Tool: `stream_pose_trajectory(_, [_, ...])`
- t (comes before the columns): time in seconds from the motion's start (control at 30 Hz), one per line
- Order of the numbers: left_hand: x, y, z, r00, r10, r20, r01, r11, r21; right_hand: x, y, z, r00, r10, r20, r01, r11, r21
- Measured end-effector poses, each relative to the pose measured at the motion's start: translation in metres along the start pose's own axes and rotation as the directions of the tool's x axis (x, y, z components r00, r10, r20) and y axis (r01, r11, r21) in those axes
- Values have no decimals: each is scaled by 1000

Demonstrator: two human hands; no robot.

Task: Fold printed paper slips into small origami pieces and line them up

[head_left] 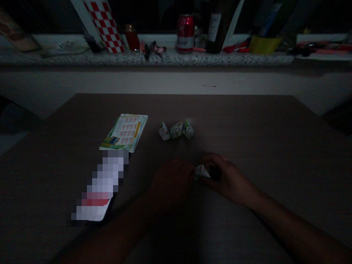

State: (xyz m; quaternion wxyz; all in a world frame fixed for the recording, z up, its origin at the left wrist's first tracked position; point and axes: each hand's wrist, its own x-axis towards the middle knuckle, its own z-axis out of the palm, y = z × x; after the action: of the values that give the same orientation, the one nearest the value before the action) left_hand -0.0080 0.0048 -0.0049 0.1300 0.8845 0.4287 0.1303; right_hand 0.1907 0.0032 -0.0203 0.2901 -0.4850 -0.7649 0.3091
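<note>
Between my two hands is a small piece of folded printed paper (202, 171), white with reddish print and some green at its edge. My left hand (173, 181) is closed at the paper's left side, its fingertips mostly in shadow. From the right, my right hand (224, 176) pinches the paper between curled fingers and thumb. Just beyond the hands stand three small folded paper shapes (176, 129) in a row, angular and printed in white and green. Left of them lies a stack of printed calendar cards (126, 132).
A lit phone (103, 187), its screen blurred out, lies on the brown table (242, 121) left of my left arm. Behind the table, a stone windowsill (162, 58) carries a red can (185, 33), a dark bottle (216, 31), a red-checked box (106, 27) and a small jar (132, 37).
</note>
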Motion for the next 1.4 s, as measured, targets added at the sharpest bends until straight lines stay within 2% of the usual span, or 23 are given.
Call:
stream_pose_trajectory(0.07, [0, -1, -1, 996, 12, -89, -16, 999, -51, -1, 1, 3, 997, 80, -17, -76, 983, 166])
stream_pose_trajectory(0.13, [0, -2, -2, 975, -23, -223, -9, 990, -142, -1, 0, 5, 988, 151, -29, -130, 921, 368])
stream_pose_trajectory(0.2, [-1, -2, -1, 926, -155, -345, 50, 954, -294, -1, -2, 6, 974, 221, -39, -163, 815, 556])
stream_pose_trajectory(0.23, [-1, -2, -1, 898, -256, -357, 104, 914, -393, 0, -4, 6, 966, 255, -35, -177, 757, 629])
stream_pose_trajectory(0.27, [-2, -2, 1, 878, -359, -318, 166, 850, -500, 0, -7, 5, 959, 283, -29, -188, 706, 683])
stream_pose_trajectory(0.33, [-2, 0, 3, 870, -481, -111, 283, 670, -686, 1, -12, 4, 949, 315, -30, -189, 641, 744])
stream_pose_trajectory(0.4, [-2, 3, 6, 887, -452, 100, 347, 508, -788, 1, -16, 3, 948, 315, -36, -176, 617, 767])
stream_pose_trajectory(0.47, [-1, 6, 7, 902, -395, 174, 353, 443, -824, 0, -17, 3, 952, 304, -39, -167, 621, 766])
stream_pose_trajectory(0.67, [1, 10, 5, 890, -389, 238, 398, 406, -823, -5, -17, 8, 967, 243, -77, -121, 701, 703])
stream_pose_trajectory(0.87, [0, 9, 2, 923, -335, 189, 327, 424, -845, -7, -21, 6, 969, 202, -141, -90, 824, 559])
stream_pose_trajectory(1.0, [-1, 6, 1, 915, -354, 194, 356, 478, -803, -9, -21, 1, 976, 158, -150, -80, 902, 424])
stream_pose_trajectory(1.13, [-3, 3, 4, 932, -318, 175, 330, 541, -774, -13, -16, -3, 985, 81, -151, -29, 948, 316])
stream_pose_trajectory(1.27, [-5, 2, 4, 947, -299, 119, 288, 622, -728, -15, -14, -6, 988, 8, -155, 21, 982, 187])
stream_pose_trajectory(1.4, [-4, 4, 1, 961, -263, 85, 240, 641, -729, -15, -17, -10, 987, -46, -153, 65, 991, 119])
